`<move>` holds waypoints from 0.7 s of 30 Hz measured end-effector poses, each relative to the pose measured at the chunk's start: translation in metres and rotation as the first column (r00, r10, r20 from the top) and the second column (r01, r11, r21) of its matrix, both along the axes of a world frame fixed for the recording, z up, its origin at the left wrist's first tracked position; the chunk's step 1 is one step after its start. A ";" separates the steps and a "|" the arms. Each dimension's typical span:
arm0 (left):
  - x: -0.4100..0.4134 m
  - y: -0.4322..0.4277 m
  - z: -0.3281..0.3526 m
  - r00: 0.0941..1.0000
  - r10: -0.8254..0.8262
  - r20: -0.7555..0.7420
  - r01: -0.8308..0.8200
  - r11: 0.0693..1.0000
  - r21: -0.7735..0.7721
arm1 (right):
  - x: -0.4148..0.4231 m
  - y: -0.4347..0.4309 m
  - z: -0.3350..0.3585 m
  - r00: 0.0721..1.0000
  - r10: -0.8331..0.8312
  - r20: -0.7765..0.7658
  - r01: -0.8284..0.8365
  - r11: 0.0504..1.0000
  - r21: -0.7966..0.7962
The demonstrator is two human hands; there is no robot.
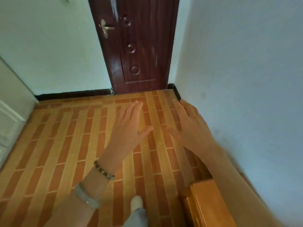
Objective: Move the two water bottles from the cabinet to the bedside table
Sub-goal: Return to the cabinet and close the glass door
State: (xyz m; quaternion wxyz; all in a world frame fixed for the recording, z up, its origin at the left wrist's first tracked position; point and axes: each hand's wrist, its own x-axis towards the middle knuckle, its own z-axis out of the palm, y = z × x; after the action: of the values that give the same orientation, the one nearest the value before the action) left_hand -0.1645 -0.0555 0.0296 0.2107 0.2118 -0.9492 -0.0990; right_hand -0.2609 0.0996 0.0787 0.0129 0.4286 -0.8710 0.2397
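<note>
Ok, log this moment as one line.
left hand: open, empty | right hand: open, empty | bottles: not in view | door: shut

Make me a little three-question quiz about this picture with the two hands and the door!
1. True or false: the left hand is holding a water bottle.
2. What colour is the door? A) white B) dark reddish-brown C) blue
3. Fill in: the beaded bracelet sits on the ____ wrist.

Key: 1. False; both the left hand and the right hand are open and empty, and no bottle is in view. 2. B. 3. Left.
</note>
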 end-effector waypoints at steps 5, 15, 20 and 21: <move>0.062 -0.064 0.005 0.970 0.243 0.023 -0.243 0.970 -0.007 | 0.027 -0.097 -0.004 0.974 0.223 -0.048 -0.222 0.975 0.030; 0.176 -0.211 0.021 0.852 0.524 -0.014 -0.520 0.843 -0.137 | 0.105 -0.284 0.007 0.838 0.538 -0.091 -0.538 0.843 0.024; 0.220 -0.267 0.035 0.791 0.610 -0.054 -0.610 0.778 -0.148 | 0.140 -0.359 0.014 0.762 0.634 -0.131 -0.638 0.770 0.010; 0.227 -0.276 0.037 0.776 0.628 -0.058 -0.629 0.763 -0.147 | 0.146 -0.373 0.016 0.745 0.653 -0.140 -0.658 0.753 0.013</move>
State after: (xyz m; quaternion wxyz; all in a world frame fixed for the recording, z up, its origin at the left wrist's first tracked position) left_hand 0.0625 -0.3310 0.0669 0.2503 0.4998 -0.8275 0.0523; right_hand -0.1146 -0.2734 0.0944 -0.0047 0.7219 -0.6577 0.2153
